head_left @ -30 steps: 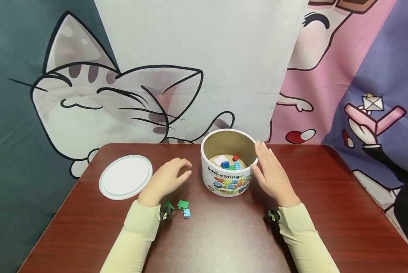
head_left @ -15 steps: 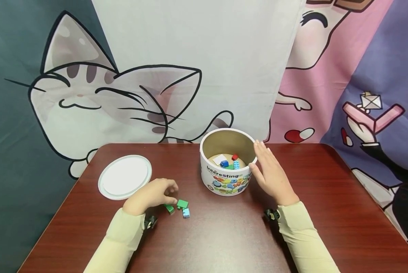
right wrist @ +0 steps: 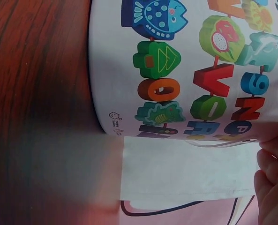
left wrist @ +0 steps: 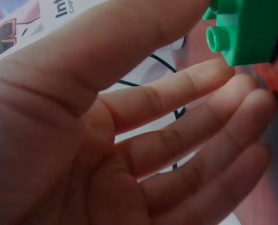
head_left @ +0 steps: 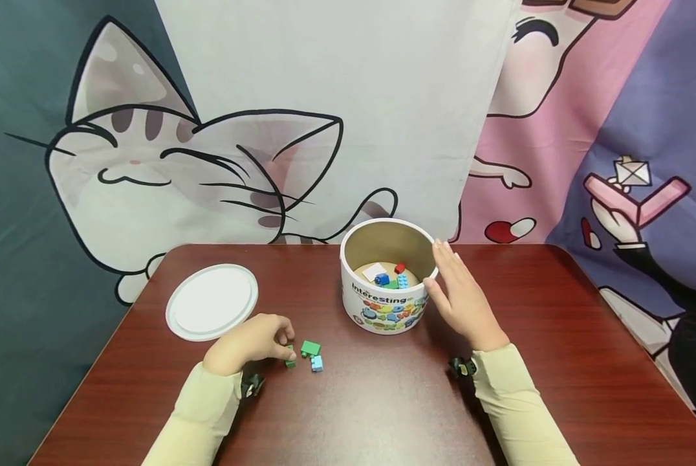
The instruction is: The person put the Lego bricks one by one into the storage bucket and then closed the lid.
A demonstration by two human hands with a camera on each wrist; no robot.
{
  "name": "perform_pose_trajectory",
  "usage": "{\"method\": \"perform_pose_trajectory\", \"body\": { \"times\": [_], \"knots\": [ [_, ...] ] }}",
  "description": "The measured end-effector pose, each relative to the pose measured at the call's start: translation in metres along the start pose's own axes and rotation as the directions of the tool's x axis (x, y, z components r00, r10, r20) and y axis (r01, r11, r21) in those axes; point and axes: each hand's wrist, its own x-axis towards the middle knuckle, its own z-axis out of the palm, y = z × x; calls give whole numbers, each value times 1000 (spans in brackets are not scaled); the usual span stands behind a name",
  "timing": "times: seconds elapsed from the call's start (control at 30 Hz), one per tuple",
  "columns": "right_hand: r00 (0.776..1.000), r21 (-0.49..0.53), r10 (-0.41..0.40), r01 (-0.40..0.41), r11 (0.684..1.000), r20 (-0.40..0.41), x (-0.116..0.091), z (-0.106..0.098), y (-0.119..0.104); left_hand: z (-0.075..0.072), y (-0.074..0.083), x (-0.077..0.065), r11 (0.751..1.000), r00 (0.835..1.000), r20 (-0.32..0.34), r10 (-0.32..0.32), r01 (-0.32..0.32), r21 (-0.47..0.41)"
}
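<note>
In the head view, my left hand [head_left: 255, 341] is low over the table, its thumb against a green toy brick [head_left: 290, 364] that it partly covers. The left wrist view has this green brick beside the thumb and forefinger tips, the fingers loosely bent. Just right lie another green brick [head_left: 310, 349] and a light blue brick [head_left: 316, 364]. My right hand [head_left: 467, 303], fingers straight, rests against the right side of a white printed bucket [head_left: 385, 310]. Inside the bucket are a blue brick [head_left: 381, 279], a light blue brick [head_left: 403, 281], a red one [head_left: 400, 268] and other pieces.
A round white lid [head_left: 211, 302] lies flat at the table's left, close behind my left hand. The reddish-brown table [head_left: 371, 401] ends at a cartoon-printed cloth backdrop [head_left: 348, 162] behind the bucket.
My left hand has come down and toward the left, from beside the bucket to the leftmost green brick. My right hand stays at the bucket.
</note>
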Motion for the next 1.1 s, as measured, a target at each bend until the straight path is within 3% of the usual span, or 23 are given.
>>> {"method": "perform_pose_trajectory", "body": {
  "times": [0.17,0.6,0.83,1.1],
  "knots": [
    [1000,10,10,-10,1000,2,0,-1,0,-1,-1,1,1000,1000,21,22,-22,-20],
    [1000,10,19,-19,1000,12,0,-1,-1,-1,-5,1,994,994,-32,105,-106,-15],
    [1000,11,20,-20,1000,10,0,-1,0,1,-2,-2,997,997,27,72,-72,-14],
    [1000,16,27,-28,999,9,-1,0,0,1,-4,-3,996,994,54,92,-91,-17]
  ]
}}
